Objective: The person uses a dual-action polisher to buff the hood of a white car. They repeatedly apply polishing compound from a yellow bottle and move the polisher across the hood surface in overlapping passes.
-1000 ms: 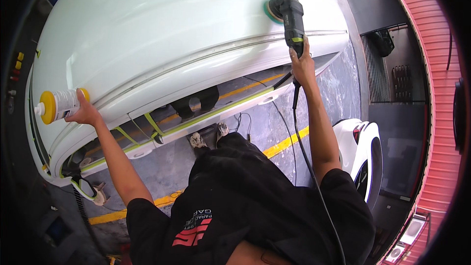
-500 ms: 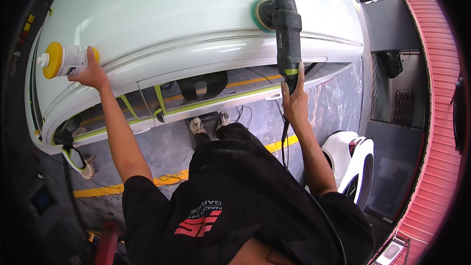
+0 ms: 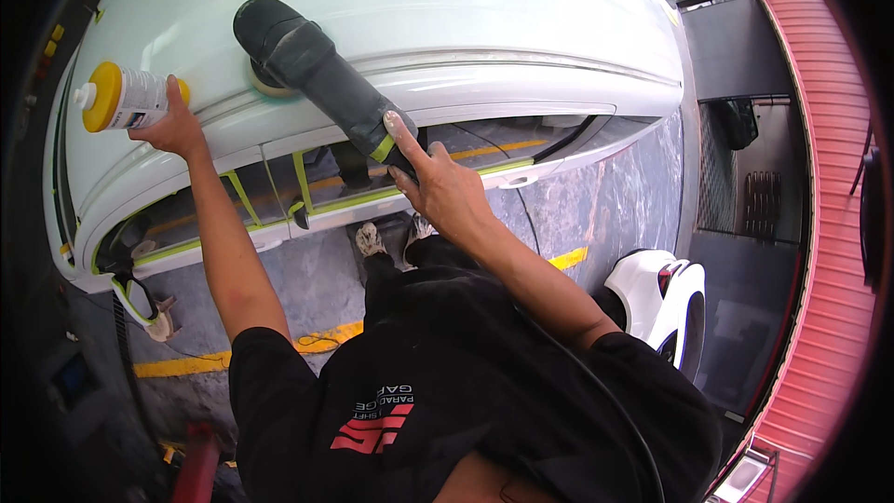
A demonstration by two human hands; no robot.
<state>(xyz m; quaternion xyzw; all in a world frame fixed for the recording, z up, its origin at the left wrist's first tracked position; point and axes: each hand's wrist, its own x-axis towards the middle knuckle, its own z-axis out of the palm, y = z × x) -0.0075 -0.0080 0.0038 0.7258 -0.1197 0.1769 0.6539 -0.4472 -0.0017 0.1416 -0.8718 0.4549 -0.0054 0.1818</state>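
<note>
My left hand (image 3: 173, 127) is wrapped round a white bottle (image 3: 140, 98) with yellow ends and a white cap. The bottle lies sideways over the left part of a white car's roof (image 3: 419, 9). In my right hand (image 3: 433, 177) is the rear end of a black power polisher (image 3: 321, 74), its fingers closed round the grip. The polisher slants up and to the left across the roof's edge. Its round pad (image 3: 268, 84) shows partly under the head, near the roof trim; whether it presses on the paint I cannot tell.
Yellow-green masking tape (image 3: 302, 177) edges the car's side windows. A power cord (image 3: 596, 377) runs over my right shoulder. My feet (image 3: 371, 240) are on a dark platform beside the car. Another white car (image 3: 652, 303) stands behind at right, near a red corrugated surface (image 3: 838, 177).
My right hand has carried the polisher leftward along the roof, and the tool now tilts to the left. My left hand and the bottle have hardly moved.
</note>
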